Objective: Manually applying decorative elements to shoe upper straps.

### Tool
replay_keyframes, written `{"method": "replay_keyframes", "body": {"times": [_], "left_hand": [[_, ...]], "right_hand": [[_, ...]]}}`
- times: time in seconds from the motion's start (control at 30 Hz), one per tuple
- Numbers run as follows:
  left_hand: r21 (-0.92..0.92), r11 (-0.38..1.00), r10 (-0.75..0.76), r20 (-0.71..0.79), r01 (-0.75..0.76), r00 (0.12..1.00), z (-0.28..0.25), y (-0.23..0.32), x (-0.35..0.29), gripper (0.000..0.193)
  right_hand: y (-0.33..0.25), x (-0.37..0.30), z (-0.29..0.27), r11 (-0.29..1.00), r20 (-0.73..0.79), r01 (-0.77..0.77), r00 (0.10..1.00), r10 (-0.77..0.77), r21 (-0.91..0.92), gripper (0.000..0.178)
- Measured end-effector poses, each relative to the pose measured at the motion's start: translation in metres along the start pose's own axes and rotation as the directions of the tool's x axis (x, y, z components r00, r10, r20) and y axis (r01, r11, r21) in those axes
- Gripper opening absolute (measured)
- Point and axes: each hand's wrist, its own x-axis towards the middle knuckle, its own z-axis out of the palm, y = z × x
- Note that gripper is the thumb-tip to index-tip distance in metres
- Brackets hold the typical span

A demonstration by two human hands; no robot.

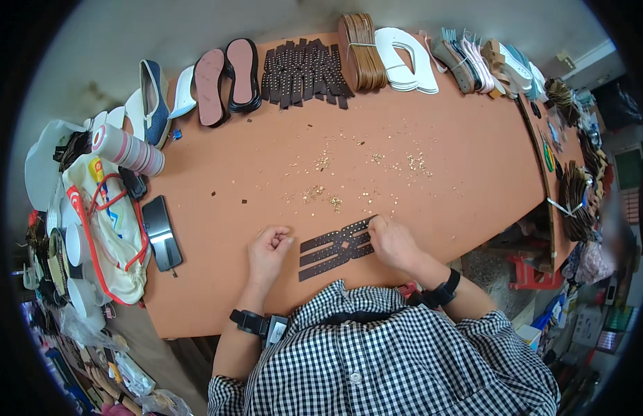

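Observation:
A dark brown cut-out shoe strap piece (344, 245) lies on the table close to my body, its several strips dotted with small studs. My right hand (394, 243) is closed at the piece's right end, fingers pinched on its upper right strip. Just left of the piece, my left hand (269, 251) rests near the table with fingers curled and thumb against the forefinger; anything inside is too small to make out. Beyond both hands, small gold studs (321, 194) are scattered in loose clusters.
A stack of studded dark straps (304, 73) lies at the far edge, beside pink-topped soles (242, 73), bundled brown insoles (363, 52) and white cut-outs (408, 62). On the left are a phone (161, 234), a drawstring bag (107, 222) and a striped cup stack (131, 150).

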Motion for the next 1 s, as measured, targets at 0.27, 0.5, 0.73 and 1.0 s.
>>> {"method": "replay_keyframes", "body": {"times": [0.27, 0.5, 0.73, 1.0], "left_hand": [[-0.025, 1.000, 0.020, 0.010, -0.020, 1.000, 0.001, -0.001, -0.003, 0.016], [0.104, 0.984, 0.145, -0.007, -0.144, 0.989, 0.001, 0.000, 0.000, 0.015], [0.101, 0.984, 0.151, -0.016, -0.149, 0.988, 0.002, 0.005, 0.000, 0.014], [0.114, 0.984, 0.140, -0.012, -0.138, 0.990, 0.001, -0.004, -0.001, 0.014]], "right_hand": [[-0.015, -0.005, 0.011, 0.994, -0.027, 0.009, 1.000, -0.012, -0.106, 0.009], [-0.027, -0.004, 0.011, 0.977, 0.065, 0.012, 0.998, 0.002, -0.212, 0.013], [-0.029, -0.002, 0.010, 0.978, 0.098, 0.000, 0.995, 0.021, -0.209, 0.014], [-0.029, 0.005, -0.001, 0.986, 0.238, -0.019, 0.969, 0.059, -0.168, 0.016]]}}
